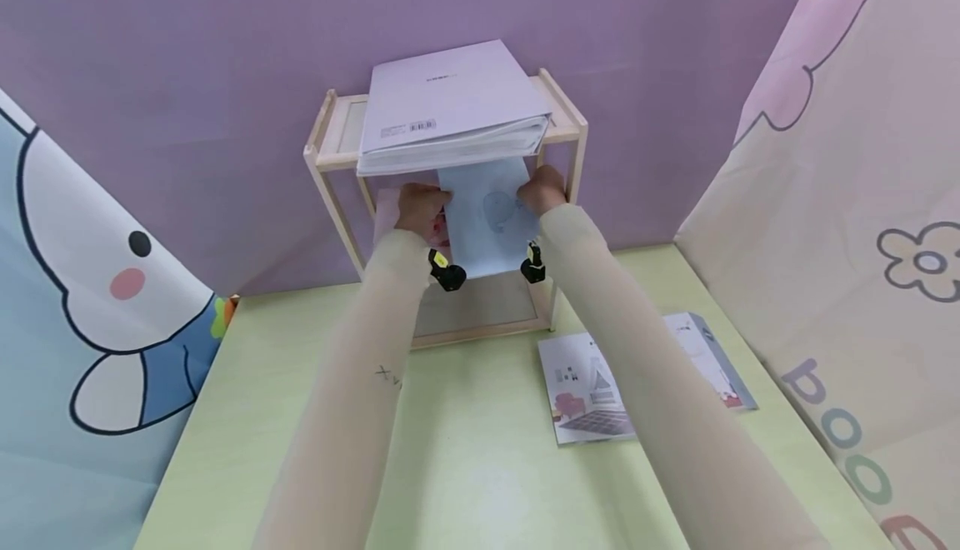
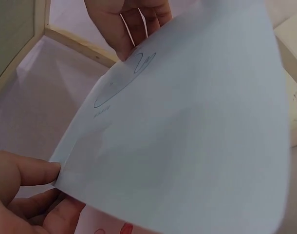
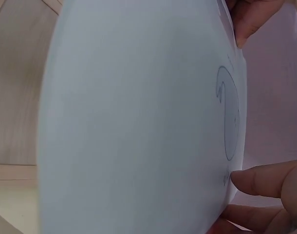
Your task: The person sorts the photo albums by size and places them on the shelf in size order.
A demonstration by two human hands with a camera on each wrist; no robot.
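A light blue booklet (image 1: 487,225) with a line drawing of a whale-like shape hangs tilted inside a small wooden rack, below its top shelf. My left hand (image 1: 422,207) pinches the booklet's left edge, thumb on the front in the left wrist view. On the opposite edge my right hand (image 1: 543,190) pinches it between thumb and fingers. Behind the booklet, near the left hand, shows part of a pink sheet with red print (image 1: 442,237). In the right wrist view the booklet (image 3: 134,117) fills most of the picture.
A thick stack of white-covered books (image 1: 457,96) lies on the rack's top shelf (image 1: 341,129). The rack's lower shelf (image 1: 472,304) stands on the pale green table (image 1: 480,450). Right of the rack lie booklets (image 1: 592,417), partly under my right forearm. Printed curtains hang on both sides.
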